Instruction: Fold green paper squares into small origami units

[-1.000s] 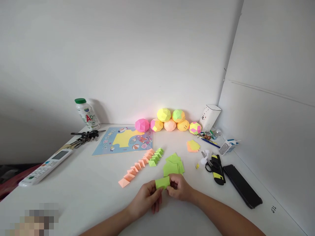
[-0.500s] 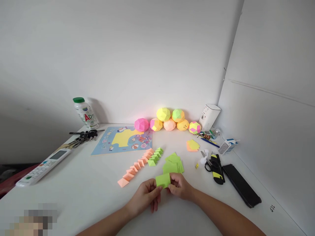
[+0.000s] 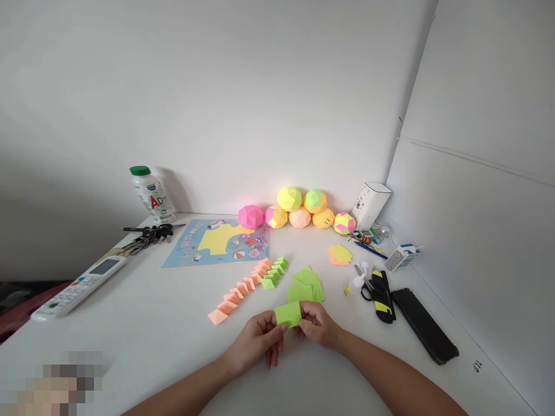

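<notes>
My left hand and my right hand meet low in the middle of the white table, both pinching a small folded green paper held between them just above the tabletop. Right behind it lies a loose pile of green paper squares. To the left of that pile runs a slanted row of folded orange pieces and a shorter row of folded green pieces.
Several paper balls line the back wall. A picture sheet, keys, a bottle and a remote lie left. Right: sticky notes, scissors, a phone, a small carton.
The green paper has been turned and lifted slightly between my fingers; the hands stay in the same spot. The view has shifted a little.
</notes>
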